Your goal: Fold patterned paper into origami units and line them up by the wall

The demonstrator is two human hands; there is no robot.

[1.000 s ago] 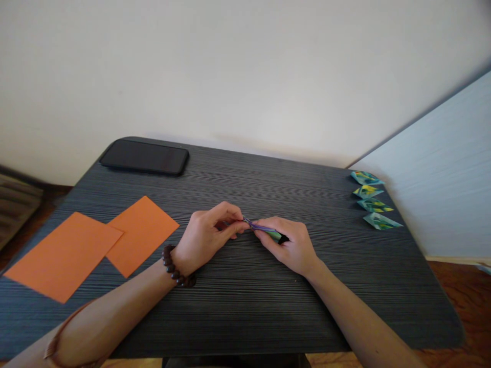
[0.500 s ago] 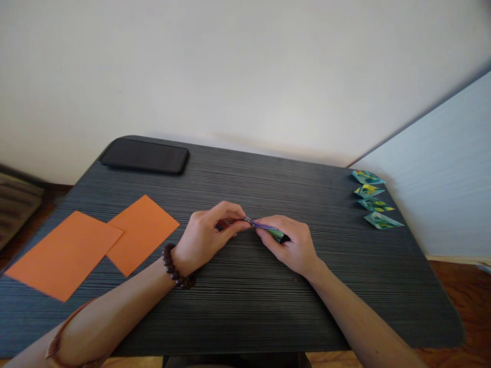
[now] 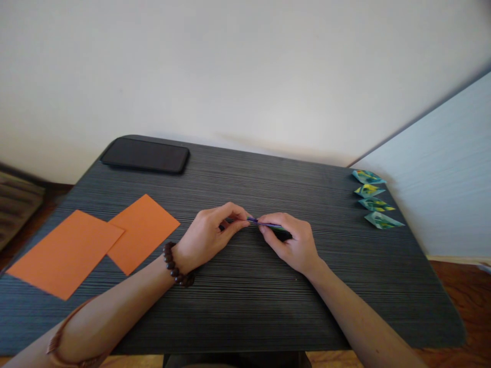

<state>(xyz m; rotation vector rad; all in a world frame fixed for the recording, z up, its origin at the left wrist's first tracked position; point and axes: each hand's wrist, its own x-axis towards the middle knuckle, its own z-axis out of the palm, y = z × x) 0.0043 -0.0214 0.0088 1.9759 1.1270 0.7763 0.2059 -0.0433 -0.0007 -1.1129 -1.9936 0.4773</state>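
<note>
Over the middle of the table, a small folded paper [image 3: 253,220], purple with some green, spans the gap between my two hands. My left hand [image 3: 215,230] pinches its left end between thumb and fingertips. The other end is in the closed fingers of my right hand [image 3: 289,239], which hide much of it. A strip of purple and green edge shows under the right fingers. The exact shape of the folded paper cannot be made out. A dark bead bracelet [image 3: 174,266] circles my left wrist.
Two orange paper sheets [image 3: 65,255] overlap slightly at the left of the dark table [image 3: 245,306]. A black phone [image 3: 146,155] lies at the back left. Several folded blue-green and yellow paper pieces [image 3: 379,220] line the right edge. A pale wall [image 3: 245,76] rises behind.
The right hand has shifted slightly to the right. The paper between the hands has turned, showing less green at the right and a thinner purple edge.
</note>
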